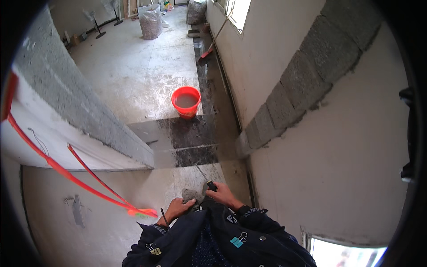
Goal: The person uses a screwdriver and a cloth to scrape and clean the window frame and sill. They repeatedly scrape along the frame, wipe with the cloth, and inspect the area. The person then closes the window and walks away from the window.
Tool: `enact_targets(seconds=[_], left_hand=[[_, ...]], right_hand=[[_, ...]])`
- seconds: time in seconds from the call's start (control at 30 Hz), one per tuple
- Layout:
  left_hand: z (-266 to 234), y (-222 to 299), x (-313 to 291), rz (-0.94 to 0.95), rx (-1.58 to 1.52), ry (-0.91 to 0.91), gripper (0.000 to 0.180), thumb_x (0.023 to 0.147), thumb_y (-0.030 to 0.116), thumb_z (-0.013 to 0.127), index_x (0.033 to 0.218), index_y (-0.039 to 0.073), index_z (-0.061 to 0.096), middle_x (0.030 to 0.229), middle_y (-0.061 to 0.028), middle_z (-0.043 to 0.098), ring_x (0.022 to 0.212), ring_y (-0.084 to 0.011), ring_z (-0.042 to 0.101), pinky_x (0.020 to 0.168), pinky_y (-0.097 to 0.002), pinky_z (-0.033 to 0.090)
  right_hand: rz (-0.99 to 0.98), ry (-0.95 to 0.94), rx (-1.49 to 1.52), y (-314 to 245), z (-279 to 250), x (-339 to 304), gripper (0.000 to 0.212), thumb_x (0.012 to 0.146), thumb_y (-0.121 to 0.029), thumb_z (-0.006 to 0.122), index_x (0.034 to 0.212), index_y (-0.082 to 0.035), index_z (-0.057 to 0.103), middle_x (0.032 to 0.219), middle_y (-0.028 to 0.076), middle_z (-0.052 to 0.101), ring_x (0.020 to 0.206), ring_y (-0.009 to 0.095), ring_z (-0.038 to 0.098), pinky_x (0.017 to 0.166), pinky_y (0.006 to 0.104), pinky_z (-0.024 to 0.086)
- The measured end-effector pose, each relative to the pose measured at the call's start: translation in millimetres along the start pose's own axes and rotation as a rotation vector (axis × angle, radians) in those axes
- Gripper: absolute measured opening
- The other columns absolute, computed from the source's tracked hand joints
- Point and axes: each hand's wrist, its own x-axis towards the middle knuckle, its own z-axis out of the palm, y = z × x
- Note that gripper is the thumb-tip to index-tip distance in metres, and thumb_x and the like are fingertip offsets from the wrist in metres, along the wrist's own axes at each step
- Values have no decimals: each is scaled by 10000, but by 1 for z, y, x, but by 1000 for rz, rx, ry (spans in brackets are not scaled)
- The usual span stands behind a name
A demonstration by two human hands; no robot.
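Note:
My right hand [223, 195] is closed round the black handle of a screwdriver [211, 185]. Its thin metal shaft points forward and slightly left, over the floor. Just left of it, my left hand [178, 208] is closed on a crumpled grey cloth [192, 195], perhaps a knitted glove; its exact kind is unclear. Beside my left wrist, a thin dark rod [164, 217] sticks up, its lower end hidden by the sleeve. Ahead of both hands, a red bucket [187, 115] of murky grey water stands on the floor by a wet dark strip [193, 133].
Left, a red pole [62, 170] slants down to an orange brush head [143, 212]. A block pillar edge [89, 102] and a block wall edge [293, 84] frame the opening. Farther off are a broom [206, 54] against the wall, a filled bag [150, 24] and standing fans [97, 26].

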Motion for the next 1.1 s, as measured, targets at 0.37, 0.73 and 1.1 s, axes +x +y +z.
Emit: enact_targets(seconds=[0.37,0.73,1.1], left_hand=[[-103,25,79,-46,-290,232,451,949,438,700,1076,10,762,913,-145,766,882,-229,720,812,-385,559],[-269,35,236,165,-340,46,344,892,287,731,1042,-22,745,901,-70,756,817,-159,703,758,-333,560],[-381,92,375,272,-389,107,512,885,227,762,1292,-60,645,1121,-174,751,1052,-236,704,937,-361,542]], right_hand=[[-178,-196,-129,-96,-4,188,329,853,-243,730,1072,-5,671,796,73,651,665,156,610,592,349,492],[-121,-343,-223,-208,17,346,343,754,-217,731,971,43,680,776,144,653,759,200,626,714,388,511],[-310,-4,128,-309,-38,463,253,794,-65,672,1033,18,675,788,38,666,750,91,600,700,304,525]])
